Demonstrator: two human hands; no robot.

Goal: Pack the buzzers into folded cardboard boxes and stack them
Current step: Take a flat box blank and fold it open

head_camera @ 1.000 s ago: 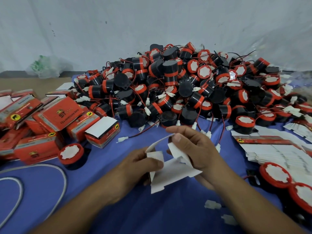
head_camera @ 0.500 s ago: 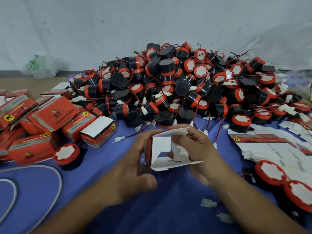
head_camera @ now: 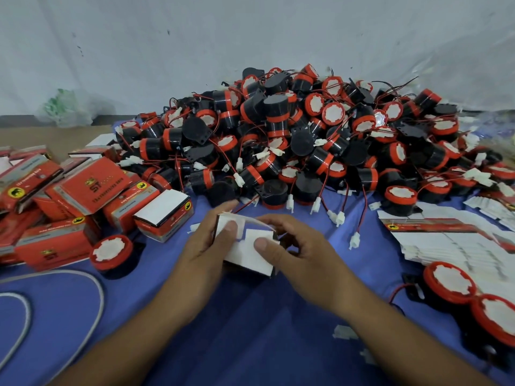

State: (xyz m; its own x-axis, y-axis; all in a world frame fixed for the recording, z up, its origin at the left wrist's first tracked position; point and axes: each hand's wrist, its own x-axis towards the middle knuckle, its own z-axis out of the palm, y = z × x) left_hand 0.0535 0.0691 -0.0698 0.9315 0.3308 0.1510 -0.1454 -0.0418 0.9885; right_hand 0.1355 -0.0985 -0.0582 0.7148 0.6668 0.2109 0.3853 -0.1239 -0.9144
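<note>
A small cardboard box (head_camera: 246, 253) with its white inside flaps facing me is held over the blue cloth at the centre. My left hand (head_camera: 204, 252) grips its left side, thumb on a flap. My right hand (head_camera: 292, 250) holds the right side, thumb pressing another white flap down. Behind them rises a big heap of black-and-red buzzers (head_camera: 292, 135) with red wires and white plugs. A pile of closed red boxes (head_camera: 83, 196) lies at the left. Flat unfolded box blanks (head_camera: 451, 243) are stacked at the right.
One loose buzzer (head_camera: 113, 253) sits left of my hands, and two more (head_camera: 451, 284) lie at the right edge. A grey cable (head_camera: 92, 310) loops over the blue cloth (head_camera: 250, 330) at lower left. Small white plugs lie on the cloth near my right forearm.
The flat blank has been opened up into a box shape. Both hands have closed in on it and are now pressing its end flaps shut.
</note>
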